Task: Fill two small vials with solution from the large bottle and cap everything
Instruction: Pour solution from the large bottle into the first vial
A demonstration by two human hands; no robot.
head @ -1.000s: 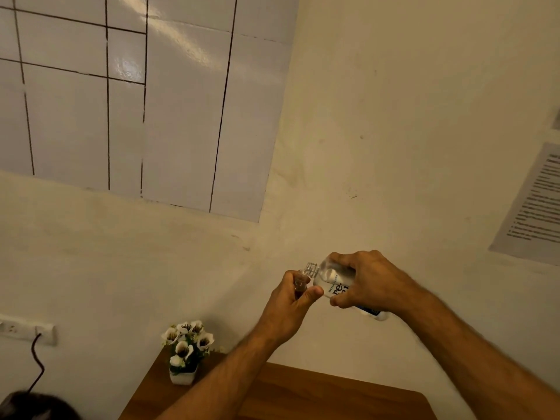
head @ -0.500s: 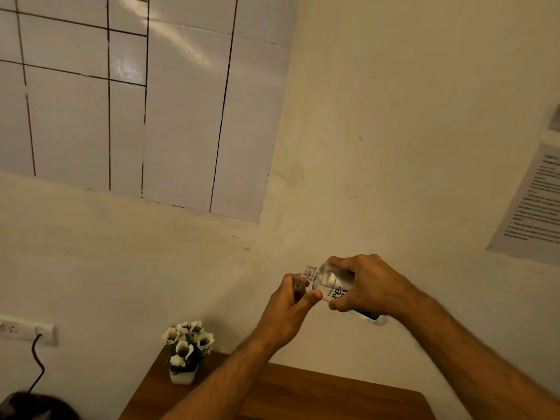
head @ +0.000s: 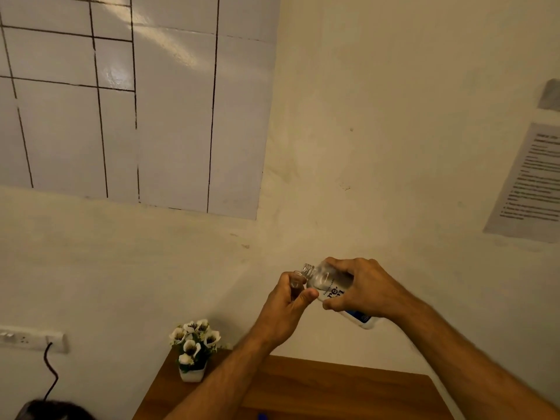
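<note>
Tilting bottle (head: pixel 328 284) mouth against vial (head: pixel 296 285)

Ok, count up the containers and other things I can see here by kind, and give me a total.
Large bottle: 1
Small vial: 1
Flower pot: 1
Printed sheet on the wall: 1
Wall socket: 1
Total: 5

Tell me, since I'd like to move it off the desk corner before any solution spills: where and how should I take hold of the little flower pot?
Grip the white pot itself, not the flowers: they are soft and would probably bend. Come from its right, the open desk side, wrapping a hand low around the walls below the foliage.
</note>
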